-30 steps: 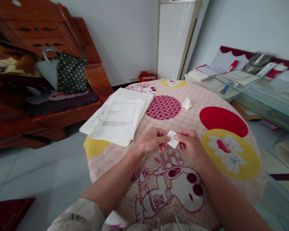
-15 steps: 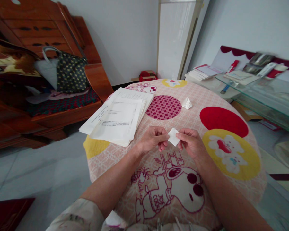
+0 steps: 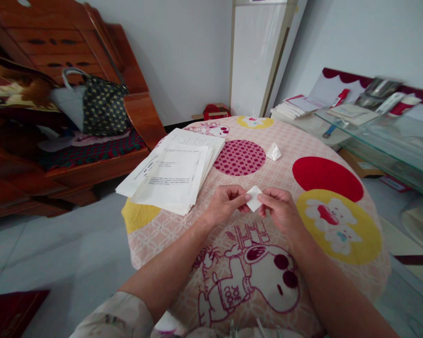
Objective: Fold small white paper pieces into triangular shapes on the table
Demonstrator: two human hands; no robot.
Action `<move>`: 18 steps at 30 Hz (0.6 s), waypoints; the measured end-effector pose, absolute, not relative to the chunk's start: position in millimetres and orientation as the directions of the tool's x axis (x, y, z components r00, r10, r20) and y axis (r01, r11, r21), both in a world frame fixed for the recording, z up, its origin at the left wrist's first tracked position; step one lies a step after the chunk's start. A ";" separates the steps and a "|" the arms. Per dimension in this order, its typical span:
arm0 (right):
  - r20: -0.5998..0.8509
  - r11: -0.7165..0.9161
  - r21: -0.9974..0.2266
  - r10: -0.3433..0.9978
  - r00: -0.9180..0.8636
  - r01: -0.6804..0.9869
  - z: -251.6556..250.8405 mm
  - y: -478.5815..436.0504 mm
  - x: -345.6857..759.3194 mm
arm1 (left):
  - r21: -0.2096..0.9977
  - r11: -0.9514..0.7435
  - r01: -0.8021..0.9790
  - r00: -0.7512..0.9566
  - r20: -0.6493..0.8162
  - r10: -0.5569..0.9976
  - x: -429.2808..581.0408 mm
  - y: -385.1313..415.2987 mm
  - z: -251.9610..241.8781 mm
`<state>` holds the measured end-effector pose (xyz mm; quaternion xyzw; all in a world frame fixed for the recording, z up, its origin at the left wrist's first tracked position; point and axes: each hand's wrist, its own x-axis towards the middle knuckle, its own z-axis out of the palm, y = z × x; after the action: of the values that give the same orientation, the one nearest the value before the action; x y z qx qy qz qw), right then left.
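A small folded white paper (image 3: 254,199), turned like a diamond, is held above the table between both hands. My left hand (image 3: 226,203) pinches its left corner between thumb and fingers. At the opposite corner my right hand (image 3: 278,205) grips it the same way, thumb on top. Beyond the hands, a folded white paper piece (image 3: 274,151) with a peaked shape rests on the cloth. To the left lies a stack of printed paper sheets (image 3: 176,173), somewhat fanned out.
A round table with a patterned cloth (image 3: 324,173) lies under my arms. On the right stands a glass shelf (image 3: 384,136) holding boxes and metal containers. A wooden bench (image 3: 141,112) with a checked bag (image 3: 104,105) is at the left.
The folded paper has shifted very slightly up and left, and the left fingers have closed in a little on its corner. Everything else looks the same.
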<state>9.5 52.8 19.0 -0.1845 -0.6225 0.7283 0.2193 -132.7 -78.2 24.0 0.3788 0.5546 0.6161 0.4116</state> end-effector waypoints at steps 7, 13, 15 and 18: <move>-0.099 -0.086 -0.994 0.393 -0.914 0.071 21.1 48.8 7.3 | 0.996 -0.076 -0.049 -0.555 0.036 0.831 -138.9 -76.7 20.0; -0.032 -0.024 -0.999 0.492 -0.870 0.023 18.8 50.2 7.5 | 1.000 -0.013 0.009 -0.452 0.016 0.892 -139.1 -77.1 19.4; -0.026 -0.014 -1.000 0.521 -0.853 0.022 19.2 50.2 8.1 | 1.000 -0.019 -0.022 -0.450 0.008 0.893 -138.6 -76.8 19.1; -0.046 -0.044 -0.999 0.514 -0.857 0.027 20.7 49.2 8.2 | 0.999 -0.030 -0.035 -0.453 0.011 0.891 -138.6 -77.0 19.5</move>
<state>8.2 49.2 20.7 -0.2023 -0.6689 0.6935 0.1754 -138.6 -77.0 19.5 0.3648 0.5871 0.6181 0.3745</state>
